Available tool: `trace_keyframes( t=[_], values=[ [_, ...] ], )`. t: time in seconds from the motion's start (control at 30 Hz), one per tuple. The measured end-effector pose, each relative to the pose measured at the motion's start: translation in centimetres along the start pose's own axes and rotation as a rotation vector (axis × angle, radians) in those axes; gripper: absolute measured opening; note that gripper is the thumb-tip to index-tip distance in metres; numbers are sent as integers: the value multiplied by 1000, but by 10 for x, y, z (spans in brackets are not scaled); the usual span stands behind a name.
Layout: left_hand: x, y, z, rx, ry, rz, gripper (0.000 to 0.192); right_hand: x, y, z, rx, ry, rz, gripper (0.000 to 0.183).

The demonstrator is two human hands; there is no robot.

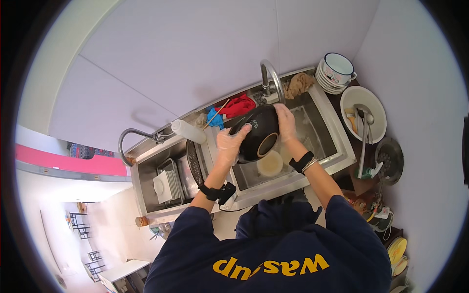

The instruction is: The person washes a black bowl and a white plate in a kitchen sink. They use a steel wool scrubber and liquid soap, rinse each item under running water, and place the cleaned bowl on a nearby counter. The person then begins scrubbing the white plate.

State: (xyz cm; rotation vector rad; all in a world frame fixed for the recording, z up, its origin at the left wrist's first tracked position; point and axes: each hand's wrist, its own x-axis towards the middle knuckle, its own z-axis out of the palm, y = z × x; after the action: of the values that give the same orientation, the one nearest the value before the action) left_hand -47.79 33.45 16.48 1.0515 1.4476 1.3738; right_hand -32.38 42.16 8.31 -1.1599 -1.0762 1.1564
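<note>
Both my hands, in thin clear gloves, hold a large black bowl (256,133) tilted on its side above the right sink basin (315,128). My left hand (231,143) grips its left side, thumb across the outer wall. At the opposite side, my right hand (285,121) presses along the rim. The bowl's unglazed foot ring faces down and right. Beneath it, a round pale dish (270,163) lies in the basin, where there is some water. The curved metal faucet (273,78) stands just behind the bowl. What the bowl contains is hidden.
The left basin (146,190) holds stacked white plates (167,186) and a perforated black pan (194,163). A white squeeze bottle (188,131), red cloth (239,106) and brown cloth (299,85) lie along the back ledge. At right stand an enamel mug (339,69) on stacked bowls and a utensil basin (362,93).
</note>
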Motion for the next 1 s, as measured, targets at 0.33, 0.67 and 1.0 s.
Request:
trace_keyframes(
  t=[0.33, 0.67, 1.0],
  values=[
    [0, -28, -12, -45, 83, 25, 22, -37, -71, 44, -399, -89, -725, 18],
    [-9, -6, -8, -153, 164, 33, 23, -48, 48, 24, 1035, 9, 891, 35],
    [-1, -30, -43, -145, -230, -151, 26, -33, 17, 11, 935, 236, 817, 42]
  ],
)
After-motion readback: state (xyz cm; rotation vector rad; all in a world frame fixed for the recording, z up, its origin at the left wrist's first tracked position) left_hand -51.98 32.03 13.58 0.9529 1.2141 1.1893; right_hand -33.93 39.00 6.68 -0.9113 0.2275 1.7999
